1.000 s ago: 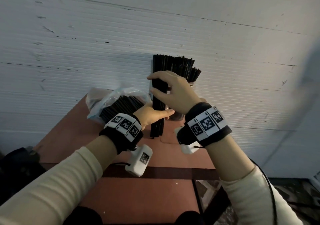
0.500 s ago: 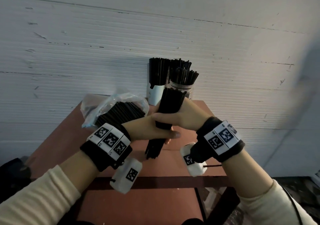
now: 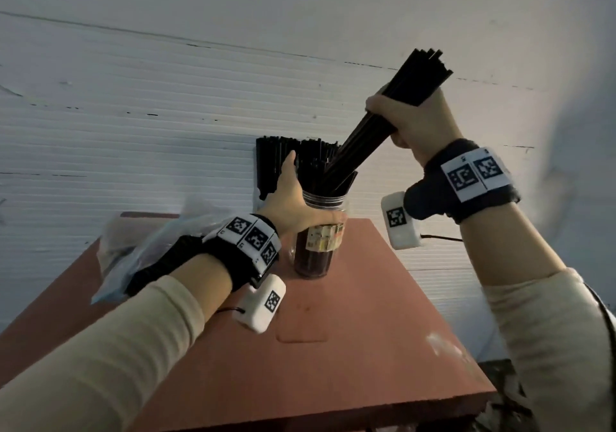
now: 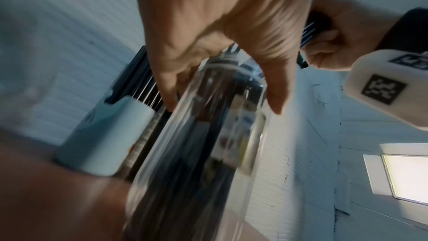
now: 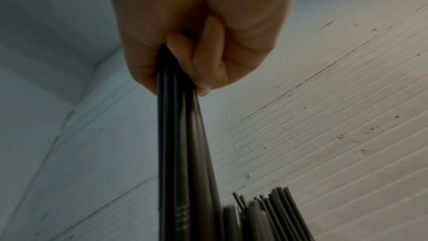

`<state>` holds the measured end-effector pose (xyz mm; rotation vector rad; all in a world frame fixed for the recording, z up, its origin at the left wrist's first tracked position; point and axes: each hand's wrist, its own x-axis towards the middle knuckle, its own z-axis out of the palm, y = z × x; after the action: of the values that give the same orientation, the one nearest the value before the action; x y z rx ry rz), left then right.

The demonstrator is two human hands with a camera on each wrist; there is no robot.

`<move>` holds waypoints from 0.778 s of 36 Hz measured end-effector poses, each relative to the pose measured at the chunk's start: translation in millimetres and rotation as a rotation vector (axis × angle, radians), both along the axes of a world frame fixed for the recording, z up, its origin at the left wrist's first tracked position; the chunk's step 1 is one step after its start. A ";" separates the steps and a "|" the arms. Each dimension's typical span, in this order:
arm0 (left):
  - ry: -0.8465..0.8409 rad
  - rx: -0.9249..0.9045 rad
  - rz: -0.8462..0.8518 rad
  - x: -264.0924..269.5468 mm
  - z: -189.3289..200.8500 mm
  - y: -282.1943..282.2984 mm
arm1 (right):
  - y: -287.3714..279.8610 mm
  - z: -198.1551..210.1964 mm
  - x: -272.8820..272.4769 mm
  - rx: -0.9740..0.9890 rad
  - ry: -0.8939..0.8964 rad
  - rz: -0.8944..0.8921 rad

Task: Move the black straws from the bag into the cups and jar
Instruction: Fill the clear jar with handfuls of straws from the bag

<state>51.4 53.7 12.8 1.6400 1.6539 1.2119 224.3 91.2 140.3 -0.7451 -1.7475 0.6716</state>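
left hand (image 3: 293, 205): low, forearm reaching forward, thumb up, fingers wrapped round jar (image 3: 316, 248) | right hand (image 3: 413, 121): raised high, fist closed on tilted straw bundle (image 3: 376, 121) | both wrists: black bands, cream sleeves

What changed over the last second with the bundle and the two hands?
The right hand lifted the straw bundle up and right, tilted, its lower ends now at the jar mouth. The left hand let go of the bundle and now grips the jar. The bag and the filled cup behind stayed on the table.
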 end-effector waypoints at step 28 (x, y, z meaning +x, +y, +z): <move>-0.170 0.081 -0.063 -7.5 -30.5 20.3 | 28.7 -52.8 -31.1 0.012 -0.394 0.071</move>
<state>43.9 74.0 -17.7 1.5768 1.4562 1.3619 193.2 119.9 87.6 -0.8519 -2.1428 0.5880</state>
